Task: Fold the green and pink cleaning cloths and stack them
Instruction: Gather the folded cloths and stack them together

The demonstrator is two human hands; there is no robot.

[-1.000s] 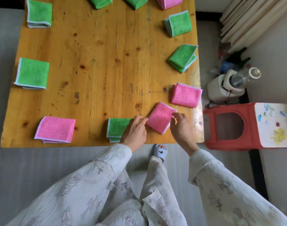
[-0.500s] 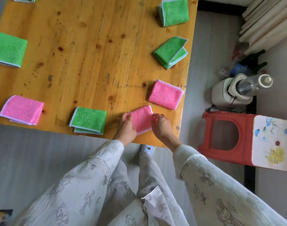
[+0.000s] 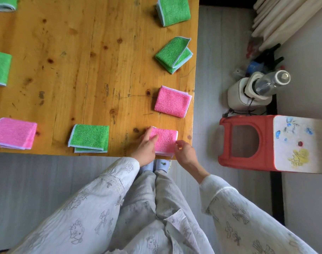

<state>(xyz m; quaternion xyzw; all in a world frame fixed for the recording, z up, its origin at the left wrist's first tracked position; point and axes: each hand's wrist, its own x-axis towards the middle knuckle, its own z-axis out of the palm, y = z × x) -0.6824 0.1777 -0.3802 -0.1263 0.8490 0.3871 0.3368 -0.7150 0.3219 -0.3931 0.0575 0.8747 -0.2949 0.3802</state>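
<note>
A folded pink cloth (image 3: 165, 141) lies at the near right edge of the wooden table (image 3: 83, 70). My left hand (image 3: 146, 148) grips its left side, thumb on top. My right hand (image 3: 185, 153) has curled fingers and pinches the cloth's right edge. Around it lie other folded cloths: a pink one (image 3: 172, 101) just beyond, a green one (image 3: 89, 137) to the left, a pink one (image 3: 13, 132) at far left, and green ones (image 3: 173, 54) (image 3: 173, 11) along the right edge. The left edge cuts off two more green cloths (image 3: 0, 67) (image 3: 3, 3).
A red plastic stool (image 3: 248, 143) with a painted white top stands right of the table. Behind it are a white appliance (image 3: 248, 92), some bottles (image 3: 262, 61) and pale rolled poles (image 3: 284, 19). My slippers (image 3: 162, 164) show under the table edge.
Both hands have drawn the pink cloth toward the near table edge and squared it. The camera view has shifted right and closer.
</note>
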